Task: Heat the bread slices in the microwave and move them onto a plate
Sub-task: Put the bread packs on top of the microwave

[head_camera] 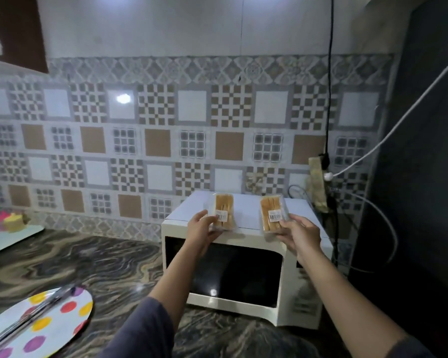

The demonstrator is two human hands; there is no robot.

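Two clear plastic packs of bread slices are held above the white microwave (pixel 243 275), whose door is closed. My left hand (pixel 202 229) grips the left bread pack (pixel 224 210) by its lower end. My right hand (pixel 299 235) grips the right bread pack (pixel 270 213) the same way. Each pack carries a white barcode label. A white plate with coloured dots (pixel 62 324) lies on the counter at the lower left, with metal tongs (pixel 29 319) resting across it.
The dark marbled counter (pixel 109 264) runs in front of and left of the microwave. A power strip with plugs and cables (pixel 318 182) hangs on the tiled wall behind the microwave's right side. Colourful items (pixel 5 219) sit at the far left.
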